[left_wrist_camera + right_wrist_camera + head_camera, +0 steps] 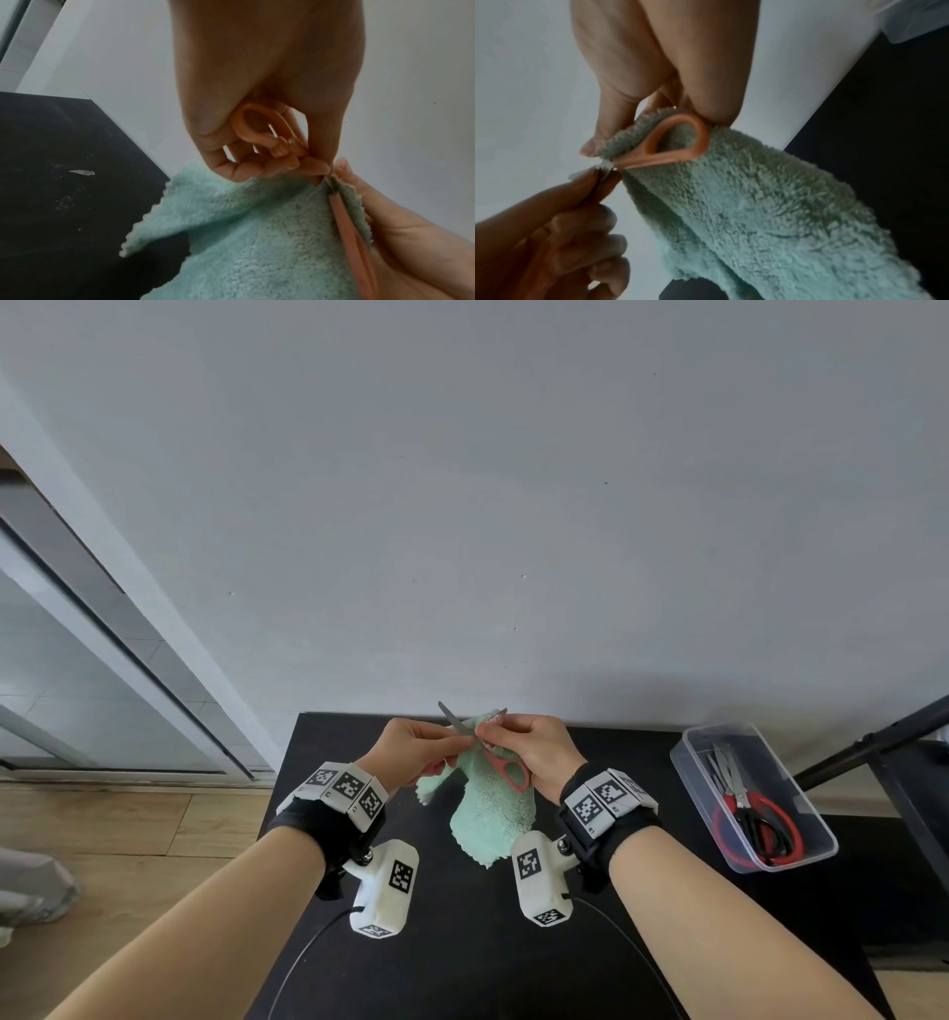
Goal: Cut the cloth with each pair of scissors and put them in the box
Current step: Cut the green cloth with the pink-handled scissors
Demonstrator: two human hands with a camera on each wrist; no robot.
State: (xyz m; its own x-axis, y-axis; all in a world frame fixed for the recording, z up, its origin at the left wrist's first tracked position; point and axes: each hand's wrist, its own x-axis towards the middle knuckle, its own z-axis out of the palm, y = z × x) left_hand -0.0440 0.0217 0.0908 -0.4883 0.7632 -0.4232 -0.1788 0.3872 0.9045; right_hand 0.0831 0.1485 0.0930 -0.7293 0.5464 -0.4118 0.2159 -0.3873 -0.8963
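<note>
Above the black table (462,942) both hands hold a mint-green fleecy cloth (493,814) and pink-handled scissors (508,767). My left hand (447,744) grips one pink handle loop (254,125) with curled fingers. My right hand (493,737) pinches the cloth's top edge (618,140). The other handle loop (680,140) lies empty against the cloth under that hand. The blades stand apart at the cloth's upper edge, and one grey blade (449,713) points up and left. The rest of the cloth (257,233) hangs down toward the table.
A clear plastic box (693,737) stands at the table's right side, holding several scissors, one pair red-handled (755,819). A dark frame (873,742) rises to its right. A grey wall is behind, a door frame and wood floor on the left. A small scrap (82,172) lies on the table.
</note>
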